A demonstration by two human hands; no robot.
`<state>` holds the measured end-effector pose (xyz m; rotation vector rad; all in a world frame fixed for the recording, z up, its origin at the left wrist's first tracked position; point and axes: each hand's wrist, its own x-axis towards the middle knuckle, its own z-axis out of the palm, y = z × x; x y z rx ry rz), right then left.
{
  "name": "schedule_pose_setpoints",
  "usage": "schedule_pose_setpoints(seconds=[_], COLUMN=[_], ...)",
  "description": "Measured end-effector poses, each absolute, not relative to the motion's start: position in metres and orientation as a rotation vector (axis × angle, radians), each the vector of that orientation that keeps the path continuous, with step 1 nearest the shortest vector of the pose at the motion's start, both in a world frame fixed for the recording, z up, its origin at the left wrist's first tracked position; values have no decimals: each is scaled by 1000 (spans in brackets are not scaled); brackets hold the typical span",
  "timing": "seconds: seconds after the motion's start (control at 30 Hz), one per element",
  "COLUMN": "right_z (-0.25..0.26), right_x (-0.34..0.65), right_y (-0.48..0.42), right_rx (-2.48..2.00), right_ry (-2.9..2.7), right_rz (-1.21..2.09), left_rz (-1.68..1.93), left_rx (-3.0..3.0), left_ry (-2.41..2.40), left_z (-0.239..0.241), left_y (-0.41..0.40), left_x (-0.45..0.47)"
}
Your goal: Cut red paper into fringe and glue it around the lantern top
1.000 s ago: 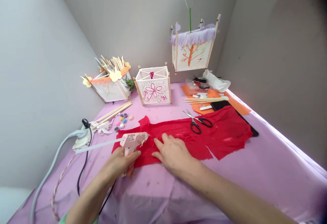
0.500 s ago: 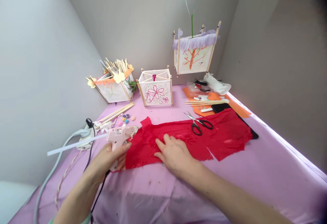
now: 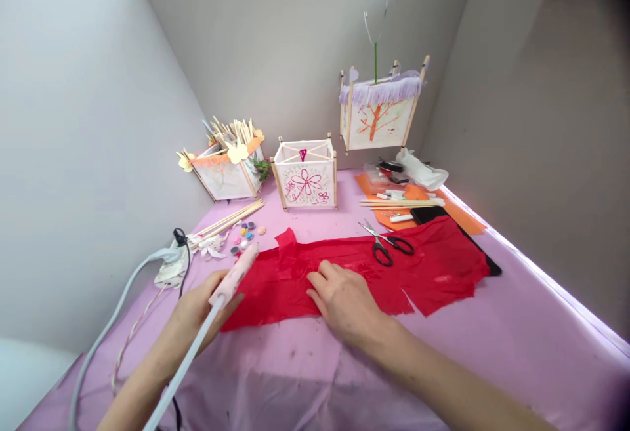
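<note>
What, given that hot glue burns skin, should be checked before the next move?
1. Glue gun gripped firmly in left hand: ok.
2. Right hand flat on red paper: ok.
3. Nozzle apart from the right hand's fingers: ok.
4. Paper free of tools: not ok, scissors lie on it.
5. Glue melted and ready: cannot tell.

Grey walls [image 3: 295, 44] corner a table [image 3: 516, 326] draped in lilac cloth
</note>
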<state>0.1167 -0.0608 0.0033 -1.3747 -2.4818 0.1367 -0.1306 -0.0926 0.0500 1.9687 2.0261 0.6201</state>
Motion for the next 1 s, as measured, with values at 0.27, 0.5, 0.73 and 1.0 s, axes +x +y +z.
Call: schedule_pose_setpoints(seconds=[0.27, 0.5, 0.73, 1.0], right_z=[18, 23, 18, 14], right_x=[116, 111, 99, 99], right_y=[-29, -3, 3, 9], right_rx=[-1439, -1366, -1326, -1347], right_ry=[-2311, -2416, -2455, -2378], right_rz=[199, 330, 318, 245], left_rz=[529, 534, 553, 467], left_rx=[1940, 1957, 2011, 1990], left_ry=[2022, 1957, 1927, 2017], left_z=[49, 46, 42, 43], left_y=[-102, -102, -98, -99], left_x=[-132, -136, -141, -148])
